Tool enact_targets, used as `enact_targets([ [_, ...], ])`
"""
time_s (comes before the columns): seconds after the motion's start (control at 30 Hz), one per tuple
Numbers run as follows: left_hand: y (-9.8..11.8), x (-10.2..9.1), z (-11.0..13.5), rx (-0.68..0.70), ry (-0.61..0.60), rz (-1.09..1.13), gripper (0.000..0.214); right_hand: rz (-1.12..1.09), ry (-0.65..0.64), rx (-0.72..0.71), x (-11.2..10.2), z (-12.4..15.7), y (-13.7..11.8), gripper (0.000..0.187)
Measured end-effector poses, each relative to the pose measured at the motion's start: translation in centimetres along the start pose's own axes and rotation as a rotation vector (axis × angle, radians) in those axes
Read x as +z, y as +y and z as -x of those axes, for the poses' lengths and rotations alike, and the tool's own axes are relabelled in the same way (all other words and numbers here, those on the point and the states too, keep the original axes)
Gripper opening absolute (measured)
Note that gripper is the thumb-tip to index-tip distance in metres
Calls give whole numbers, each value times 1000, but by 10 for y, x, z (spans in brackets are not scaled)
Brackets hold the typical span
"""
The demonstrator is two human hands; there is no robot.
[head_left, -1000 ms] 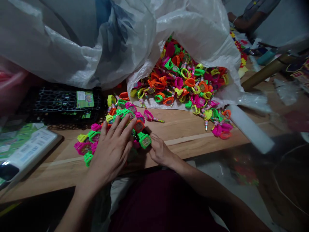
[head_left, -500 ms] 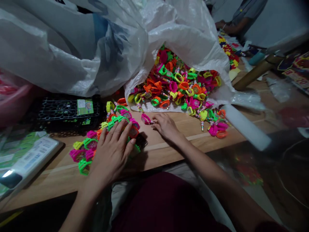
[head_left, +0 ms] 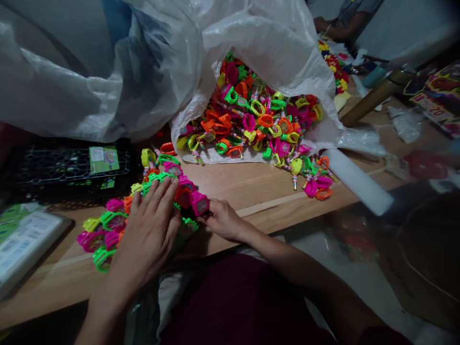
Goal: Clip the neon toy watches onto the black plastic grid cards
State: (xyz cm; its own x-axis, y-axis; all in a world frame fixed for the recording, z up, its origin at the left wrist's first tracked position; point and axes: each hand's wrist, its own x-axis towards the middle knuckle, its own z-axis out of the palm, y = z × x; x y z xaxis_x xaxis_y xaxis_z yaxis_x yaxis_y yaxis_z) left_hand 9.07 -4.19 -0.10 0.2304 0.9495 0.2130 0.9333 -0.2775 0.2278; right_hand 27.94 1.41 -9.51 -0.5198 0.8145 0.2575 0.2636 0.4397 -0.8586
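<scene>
My left hand [head_left: 153, 225] lies with fingers stretched out over a packed group of neon plastic toys shaped like watches [head_left: 115, 220], in pink, green, yellow and orange. At the right end of that group, my right hand [head_left: 223, 218] pinches a pink toy watch [head_left: 199, 203] and holds it against the others. Its stem is hidden by my fingers. Below the group, something dark is partly covered by my hands. Behind, a heap of similar toys [head_left: 258, 120], some with bead-like striped stems, spills from a white plastic sack [head_left: 266, 40].
Black latticed trays [head_left: 64, 165] are stacked at the left, behind a white-and-green box [head_left: 32, 239]. A white block [head_left: 359, 182] and a brown post [head_left: 377, 96] stand to the right. Another person's arm [head_left: 345, 31] is at the far right. The wooden table [head_left: 258, 187] ends near my body.
My right hand has picked up the pink toy watch from the bare wood and brought it left, beside the group. My left hand stays over the toys. The view has shifted slightly.
</scene>
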Motion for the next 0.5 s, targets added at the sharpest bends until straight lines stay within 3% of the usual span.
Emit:
enact_targets([
  [0.3, 4, -7, 1, -15, -49, 35, 63, 246, -20, -303, 14, 1, 18, 36],
  [0.43, 11, -5, -12, -6, -30, -14, 72, 341, -100, -360, 24, -8, 14, 21],
  [0.5, 14, 0, -19, 20, 27, -69, 71, 391, -157, -352, 16, -12, 10, 18],
])
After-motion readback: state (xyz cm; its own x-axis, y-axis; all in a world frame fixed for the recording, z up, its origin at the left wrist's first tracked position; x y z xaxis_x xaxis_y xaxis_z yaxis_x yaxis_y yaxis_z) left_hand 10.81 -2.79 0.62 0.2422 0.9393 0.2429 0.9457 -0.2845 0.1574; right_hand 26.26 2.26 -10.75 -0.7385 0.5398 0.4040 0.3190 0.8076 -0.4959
